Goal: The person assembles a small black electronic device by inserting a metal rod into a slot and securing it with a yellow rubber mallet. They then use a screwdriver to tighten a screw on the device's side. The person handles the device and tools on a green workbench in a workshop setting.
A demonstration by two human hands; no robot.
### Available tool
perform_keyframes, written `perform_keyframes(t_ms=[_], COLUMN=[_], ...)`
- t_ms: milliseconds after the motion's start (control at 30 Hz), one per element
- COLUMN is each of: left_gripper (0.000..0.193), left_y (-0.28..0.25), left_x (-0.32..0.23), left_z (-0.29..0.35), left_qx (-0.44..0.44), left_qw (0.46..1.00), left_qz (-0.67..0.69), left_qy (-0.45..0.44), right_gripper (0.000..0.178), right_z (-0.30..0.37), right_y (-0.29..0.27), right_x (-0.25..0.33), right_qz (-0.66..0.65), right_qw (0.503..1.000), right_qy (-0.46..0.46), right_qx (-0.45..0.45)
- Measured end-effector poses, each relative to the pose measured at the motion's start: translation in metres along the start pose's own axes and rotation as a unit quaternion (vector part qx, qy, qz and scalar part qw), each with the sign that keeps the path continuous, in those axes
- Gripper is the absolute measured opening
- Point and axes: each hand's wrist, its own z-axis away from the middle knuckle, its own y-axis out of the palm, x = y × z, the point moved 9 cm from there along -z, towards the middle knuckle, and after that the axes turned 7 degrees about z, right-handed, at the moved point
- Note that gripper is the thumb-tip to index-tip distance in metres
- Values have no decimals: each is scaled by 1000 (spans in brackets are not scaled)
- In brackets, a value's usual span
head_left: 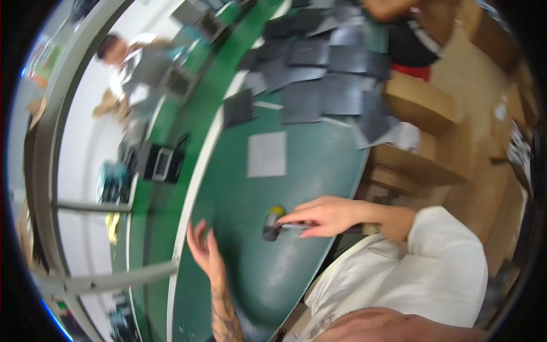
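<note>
My right hand [330, 215] is closed round the handle of a small mallet [273, 221] over the green table. The mallet's head has one yellow end and one black end. My left hand [203, 246] hovers near the table's left edge, its fingers apart and nothing in them. Beyond both hands a light grey square sheet [267, 154] lies flat on the green tabletop [228, 196].
Many dark grey square sheets [302, 101] overlap at the table's far end. Open cardboard boxes [419, 102] stand to the right, near another person's arm [389, 8]. A metal frame bar [122, 281] reaches in from the left. Across the conveyor a person [128, 74] works.
</note>
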Motion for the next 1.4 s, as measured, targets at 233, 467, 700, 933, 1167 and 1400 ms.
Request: perform_keyframes(t_ms=[233, 467, 700, 933, 1167, 1400], left_gripper=[50, 55, 43, 38, 36, 38], left_y=[-12, -26, -51, -21, -25, -26], left_x=[6, 33, 48, 41, 50, 51], left_z=[64, 54, 54, 54, 53, 53], left_qx=[-47, -106, -155, -11, -32, -16], left_qw=[993, 945, 942, 992, 989, 991], left_qz=[106, 308, 275, 96, 96, 98], left_qy=[0, -39, -113, -79, -107, -89], right_gripper=[66, 69, 58, 59, 69, 74], right_z=[-30, -115, -139, -135, -135, -131], right_y=[45, 142, 171, 175, 176, 177], right_x=[22, 44, 24, 17, 13, 13], right_qz=[-35, -318, -336, -389, -462, -466], right_qw=[990, 905, 894, 870, 810, 805], right_qy=[-74, -14, 72, 86, 160, 179], right_qx=[110, 283, 287, 292, 324, 322])
